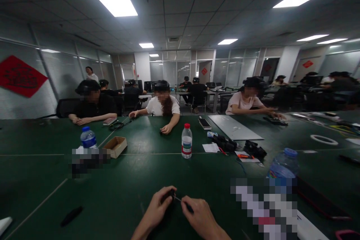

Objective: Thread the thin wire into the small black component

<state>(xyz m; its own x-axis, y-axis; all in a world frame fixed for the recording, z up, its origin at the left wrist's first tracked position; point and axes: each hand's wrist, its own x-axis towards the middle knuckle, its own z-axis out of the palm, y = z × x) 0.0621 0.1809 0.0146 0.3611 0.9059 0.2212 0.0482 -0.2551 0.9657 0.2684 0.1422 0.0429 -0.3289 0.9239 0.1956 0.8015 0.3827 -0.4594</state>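
Low in the middle of the head view, my left hand [158, 205] pinches a small black part [171, 192], mostly hidden by the fingers. My right hand [201, 214] is closed around a screwdriver [189, 207] with a dark handle. Its thin metal shaft points left, and the tip reaches the black part or lies very close to it. Both hands are just above the green table [135, 180].
Ahead stands a bottle with a red cap [186, 142]. A large blue-capped bottle [283, 167] is at the right, a small open cardboard box [116, 147] at the left. A dark slim object [71, 215] lies near left. Several people sit across the table.
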